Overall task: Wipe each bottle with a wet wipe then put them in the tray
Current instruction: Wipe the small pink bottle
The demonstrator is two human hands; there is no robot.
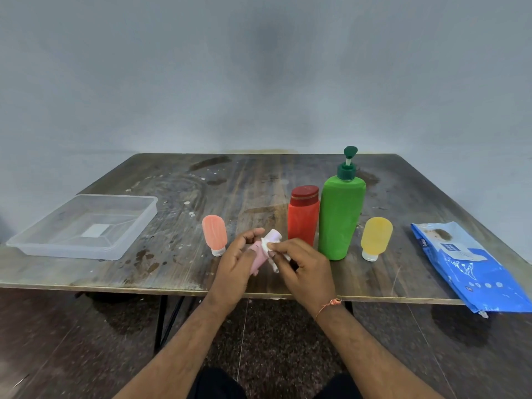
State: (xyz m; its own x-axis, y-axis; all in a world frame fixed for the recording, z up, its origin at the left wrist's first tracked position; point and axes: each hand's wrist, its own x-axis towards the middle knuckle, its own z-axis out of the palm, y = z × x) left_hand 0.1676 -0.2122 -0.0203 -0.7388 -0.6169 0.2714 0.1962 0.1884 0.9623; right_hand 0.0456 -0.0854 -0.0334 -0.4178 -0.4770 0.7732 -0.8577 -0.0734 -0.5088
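The left hand (237, 259) grips a pink bottle (257, 259) above the counter's (201, 272) near edge, cap tilted toward 1 o'clock. At the bottle's 3 o'clock, the right hand (305, 267) pinches a white wipe (266, 246) against its neck; more wipe hangs below the fingers. The clear tray (121, 249) sits well apart at the hands' 10 o'clock. A salmon bottle (215, 236) stands cap-down just beside the left hand at 11 o'clock. At 1 o'clock stand a red bottle (303, 216) and green pump bottle (341, 217), touching; a yellow bottle (375, 239) and the blue wipes pack (466, 269) lie toward 3 o'clock.
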